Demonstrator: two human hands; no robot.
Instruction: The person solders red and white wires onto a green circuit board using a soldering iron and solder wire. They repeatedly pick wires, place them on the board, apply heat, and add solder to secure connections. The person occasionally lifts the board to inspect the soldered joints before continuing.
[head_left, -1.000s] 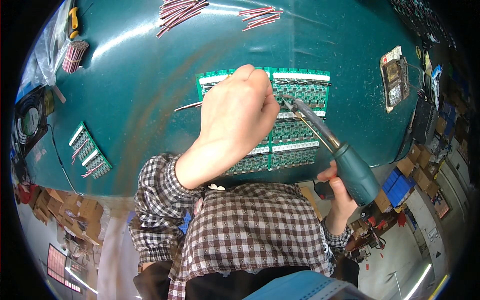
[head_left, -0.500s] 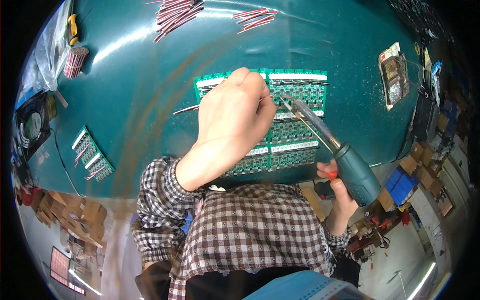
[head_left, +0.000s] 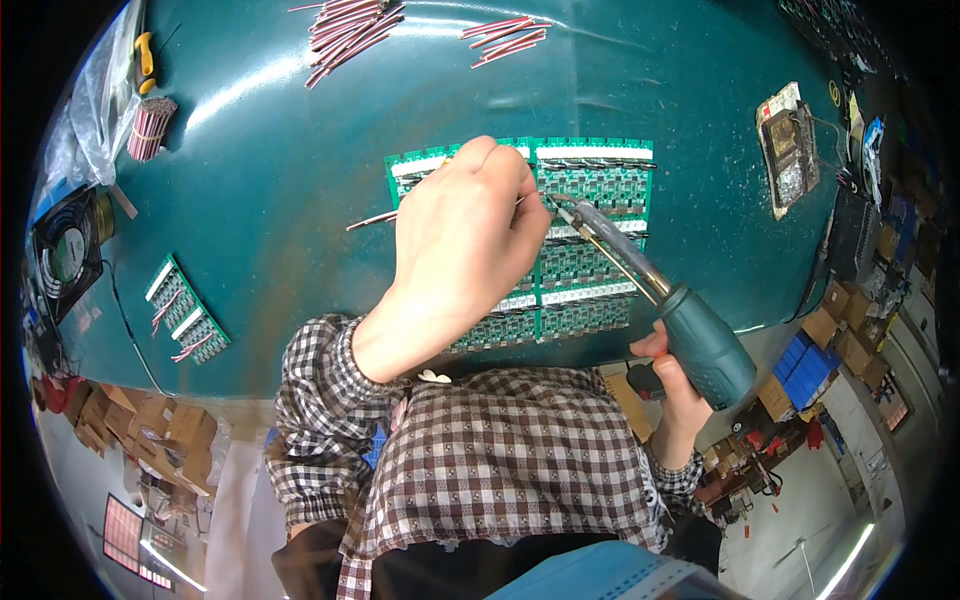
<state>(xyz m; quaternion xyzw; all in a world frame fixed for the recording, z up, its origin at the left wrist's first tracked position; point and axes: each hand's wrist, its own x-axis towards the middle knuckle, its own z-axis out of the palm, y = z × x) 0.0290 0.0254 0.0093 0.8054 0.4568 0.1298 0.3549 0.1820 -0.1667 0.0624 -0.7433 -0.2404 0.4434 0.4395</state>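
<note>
Now the left hand (head_left: 462,225) is closed in a pinch over the boards (head_left: 598,265), apparently on a wire (head_left: 372,220) whose red-and-white end sticks out to its left; the palm hides most of the grip. The right hand (head_left: 682,398) is wrapped around the green handle of the iron (head_left: 708,345), fingers curled and thumb along it.

Over the last half second the iron's tip (head_left: 566,207) has slid a little left, closing in on the left fingertips, while the left hand has held its place over the boards. So tool and wire now seem to work at nearly the same spot, near the seam between the two columns of boards; whether the tip touches wire or board, I cannot tell.

Farther out, the boards lie flat on the green table (head_left: 260,190), at its near edge. Beyond them are a few loose wires (head_left: 508,45) and a larger pile (head_left: 345,40). A separate small board (head_left: 187,310) lies off left, a grimy tray (head_left: 789,152) off right.
</note>
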